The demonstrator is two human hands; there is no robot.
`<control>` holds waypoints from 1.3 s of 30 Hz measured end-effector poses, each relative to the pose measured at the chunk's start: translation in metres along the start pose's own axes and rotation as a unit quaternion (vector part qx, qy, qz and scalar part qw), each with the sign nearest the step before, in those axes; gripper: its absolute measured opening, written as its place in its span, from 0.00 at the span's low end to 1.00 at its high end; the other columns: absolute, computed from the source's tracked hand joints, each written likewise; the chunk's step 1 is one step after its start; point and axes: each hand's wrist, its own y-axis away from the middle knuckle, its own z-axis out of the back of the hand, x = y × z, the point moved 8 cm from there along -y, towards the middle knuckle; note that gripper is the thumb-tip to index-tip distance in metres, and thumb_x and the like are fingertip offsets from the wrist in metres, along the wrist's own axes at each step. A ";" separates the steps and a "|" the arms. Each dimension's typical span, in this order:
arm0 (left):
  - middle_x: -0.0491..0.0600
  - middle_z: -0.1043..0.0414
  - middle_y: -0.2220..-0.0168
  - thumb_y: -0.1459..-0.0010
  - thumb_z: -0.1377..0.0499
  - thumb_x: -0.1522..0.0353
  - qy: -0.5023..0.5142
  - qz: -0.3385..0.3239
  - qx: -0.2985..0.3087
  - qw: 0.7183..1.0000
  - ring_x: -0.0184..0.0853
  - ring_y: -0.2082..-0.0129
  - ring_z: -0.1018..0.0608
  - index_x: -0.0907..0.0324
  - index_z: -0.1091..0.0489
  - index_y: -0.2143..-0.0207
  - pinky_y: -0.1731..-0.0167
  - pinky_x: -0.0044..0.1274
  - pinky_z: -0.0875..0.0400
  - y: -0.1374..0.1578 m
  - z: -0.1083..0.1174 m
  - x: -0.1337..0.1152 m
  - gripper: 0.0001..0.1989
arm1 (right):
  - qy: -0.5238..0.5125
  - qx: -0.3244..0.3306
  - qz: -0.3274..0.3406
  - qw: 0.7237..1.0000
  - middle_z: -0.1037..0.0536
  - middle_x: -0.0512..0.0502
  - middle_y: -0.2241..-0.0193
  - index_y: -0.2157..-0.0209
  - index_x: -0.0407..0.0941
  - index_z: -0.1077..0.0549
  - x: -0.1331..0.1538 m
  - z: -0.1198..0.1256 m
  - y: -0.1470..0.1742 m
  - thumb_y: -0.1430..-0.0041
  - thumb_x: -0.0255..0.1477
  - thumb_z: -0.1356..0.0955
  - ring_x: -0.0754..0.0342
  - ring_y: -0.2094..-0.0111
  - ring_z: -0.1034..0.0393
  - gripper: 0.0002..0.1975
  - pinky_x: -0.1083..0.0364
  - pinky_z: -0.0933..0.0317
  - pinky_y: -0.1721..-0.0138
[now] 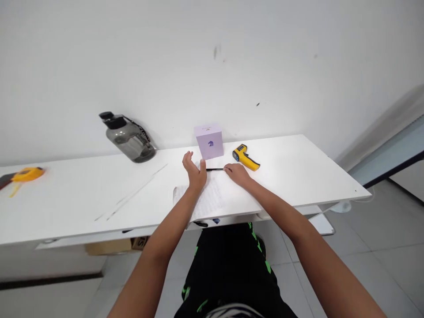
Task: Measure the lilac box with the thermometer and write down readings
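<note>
A slim black pen [215,169] lies level above the top of a written paper sheet [212,196] on the white table. My right hand [236,173] has its fingers closed around the pen's right end. At the pen's left end is my left hand [196,174], raised on its edge with thumb and fingers apart; whether it touches the pen I cannot tell. Just behind the hands stands a lilac box [210,145] with a dark purple emblem. A yellow and black infrared thermometer gun [247,160] lies to the right, close to my right hand.
A grey transparent water bottle [130,141] with a black cap stands at the back left, against the wall. Farther left lies an orange tape measure [29,174]. The table's front edge [288,206] runs under my forearms. Below it, a cardboard box [109,246] shows.
</note>
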 end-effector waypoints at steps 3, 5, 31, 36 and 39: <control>0.68 0.39 0.24 0.33 0.45 0.32 0.045 -0.070 0.010 0.996 0.56 0.22 0.32 0.51 0.37 0.31 0.26 0.48 0.31 -0.001 -0.006 0.003 0.43 | 0.025 -0.028 -0.021 0.999 0.11 0.32 0.42 0.33 0.41 0.19 -0.001 0.003 0.002 0.18 0.30 0.37 0.39 0.40 0.17 0.23 0.47 0.30 0.39; 0.69 0.39 0.26 0.38 0.42 0.29 0.085 -0.096 -0.018 0.992 0.58 0.25 0.30 0.53 0.37 0.32 0.30 0.50 0.28 -0.004 -0.011 0.012 0.48 | 0.057 -0.074 -0.039 0.995 0.14 0.30 0.38 0.31 0.43 0.20 -0.004 0.012 0.004 0.18 0.29 0.39 0.38 0.36 0.21 0.25 0.43 0.33 0.34; 0.72 0.43 0.18 0.25 0.45 0.44 0.120 0.186 -0.009 0.975 0.56 0.16 0.39 0.60 0.44 0.22 0.17 0.46 0.44 -0.068 -0.055 0.059 0.42 | -0.250 -0.312 -0.118 0.909 0.14 0.35 0.44 0.29 0.43 0.29 -0.075 0.057 0.023 0.23 0.48 0.39 0.39 0.46 0.19 0.33 0.45 0.28 0.45; 0.69 0.36 0.21 0.29 0.39 0.42 0.148 0.204 0.030 0.967 0.55 0.18 0.33 0.56 0.49 0.19 0.19 0.46 0.38 -0.071 -0.062 0.073 0.48 | -0.321 -0.404 -0.105 0.850 0.15 0.35 0.47 0.31 0.44 0.29 -0.081 0.063 0.033 0.29 0.56 0.38 0.39 0.49 0.20 0.37 0.42 0.27 0.45; 0.67 0.30 0.25 0.39 0.28 0.47 0.118 0.199 0.048 0.972 0.59 0.17 0.38 0.60 0.45 0.19 0.17 0.46 0.45 -0.070 -0.062 0.074 0.55 | -0.330 -0.423 -0.114 0.836 0.16 0.35 0.45 0.33 0.46 0.29 -0.082 0.065 0.037 0.32 0.57 0.37 0.39 0.46 0.21 0.38 0.41 0.27 0.42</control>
